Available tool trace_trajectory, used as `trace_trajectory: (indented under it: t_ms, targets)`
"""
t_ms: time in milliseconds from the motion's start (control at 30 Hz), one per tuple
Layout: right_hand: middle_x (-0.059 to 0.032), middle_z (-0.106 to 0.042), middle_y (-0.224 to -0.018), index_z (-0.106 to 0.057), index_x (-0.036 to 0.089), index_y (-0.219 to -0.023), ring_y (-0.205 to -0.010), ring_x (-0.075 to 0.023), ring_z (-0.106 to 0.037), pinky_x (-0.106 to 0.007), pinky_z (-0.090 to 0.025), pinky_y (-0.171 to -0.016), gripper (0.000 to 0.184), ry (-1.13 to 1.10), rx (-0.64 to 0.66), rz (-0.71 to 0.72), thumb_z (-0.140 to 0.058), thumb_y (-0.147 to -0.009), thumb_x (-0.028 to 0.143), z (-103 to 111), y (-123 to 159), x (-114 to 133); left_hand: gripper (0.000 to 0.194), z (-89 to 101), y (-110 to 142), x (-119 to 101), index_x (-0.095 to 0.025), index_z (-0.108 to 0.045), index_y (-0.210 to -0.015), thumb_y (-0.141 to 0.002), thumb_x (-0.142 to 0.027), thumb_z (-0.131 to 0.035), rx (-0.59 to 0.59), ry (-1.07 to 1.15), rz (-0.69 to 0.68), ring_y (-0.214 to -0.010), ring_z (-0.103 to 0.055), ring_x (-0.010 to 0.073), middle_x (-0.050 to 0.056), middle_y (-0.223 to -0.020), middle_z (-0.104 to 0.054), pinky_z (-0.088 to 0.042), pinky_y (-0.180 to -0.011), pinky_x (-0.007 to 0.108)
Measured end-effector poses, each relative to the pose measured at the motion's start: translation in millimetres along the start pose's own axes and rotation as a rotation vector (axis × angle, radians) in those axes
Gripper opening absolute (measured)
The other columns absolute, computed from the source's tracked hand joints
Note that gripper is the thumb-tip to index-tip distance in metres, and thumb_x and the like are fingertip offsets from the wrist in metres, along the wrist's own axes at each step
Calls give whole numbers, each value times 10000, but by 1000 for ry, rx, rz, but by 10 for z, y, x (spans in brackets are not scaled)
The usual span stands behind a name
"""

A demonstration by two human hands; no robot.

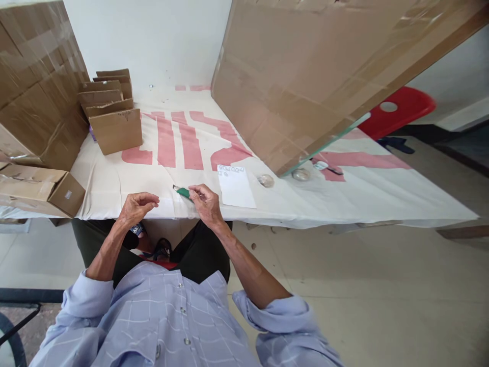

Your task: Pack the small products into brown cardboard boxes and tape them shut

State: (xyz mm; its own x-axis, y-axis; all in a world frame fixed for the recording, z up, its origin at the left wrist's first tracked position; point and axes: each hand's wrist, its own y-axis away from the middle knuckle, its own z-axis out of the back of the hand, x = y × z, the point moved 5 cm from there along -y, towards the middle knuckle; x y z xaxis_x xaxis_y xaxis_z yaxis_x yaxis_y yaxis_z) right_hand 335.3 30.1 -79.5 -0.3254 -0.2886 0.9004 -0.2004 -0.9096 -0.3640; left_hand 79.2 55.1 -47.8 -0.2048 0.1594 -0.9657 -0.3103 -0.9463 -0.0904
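I see the right hand (206, 204) pinching a slim green-handled cutter (184, 192), metal tip leftward, over the table's near edge (275, 221). The left hand (138, 206) curls nearby; whether it grips anything, I cannot tell. Red-and-white cloth (153, 176) stretches beyond, between small cartons (117, 132) and a large carton (282, 81).
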Motion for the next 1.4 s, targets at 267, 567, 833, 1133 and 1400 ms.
trace_trajectory:
  t_ms: [267, 567, 833, 1133, 1400]
  targets:
    - [-82, -720, -986, -739, 235, -1039, -937, -259, -689, -410, -593, -824, 273, 255, 1, 175, -621, -988, 476, 18, 64, -245, 174, 314, 227, -231, -218, -841, -956, -826, -210, -726, -170, -361, -149, -1044, -792, 261, 104, -1128, -836, -617, -1002, 429]
    - [-112, -704, -1045, -723, 249, -1069, -1002, -301, -631, -453, -552, -918, 265, 497, 41, 272, -606, -980, 470, -54, 165, -660, 464, 1828, 496, -780, -212, -722, -1329, -870, -276, -747, -483, -1210, -54, -1588, -439, 413, 167, -1532, -654, -365, -1263, 625]
    - [-125, -706, -1050, -720, 239, -1078, -1016, -314, -639, -463, -544, -902, 324, 548, 43, 272, -578, -988, 516, -93, 146, -729, 617, 2311, 421, -567, -240, -640, -1441, -838, -305, -750, -247, -1345, 205, -1510, -507, 423, 172, -1616, -578, -379, -1222, 633]
    - [-126, -714, -1049, -704, 234, -1097, -1021, -321, -644, -450, -535, -881, 285, 580, 61, 264, -591, -953, 452, -106, 135, -798, 599, 2364, 602, -569, -263, -656, -1438, -888, -496, -707, -203, -1192, 75, -1500, -522, 384, 133, -1640, -558, -392, -1216, 562]
    - [-125, -713, -1045, -707, 239, -1081, -1005, -322, -639, -458, -535, -870, 276, 581, 67, 257, -593, -936, 444, -114, 126, -806, 430, 2523, 643, -493, -263, -757, -1193, -936, -590, -649, -584, -1131, 258, -1448, -518, 430, 161, -1456, -639, -320, -1242, 632]
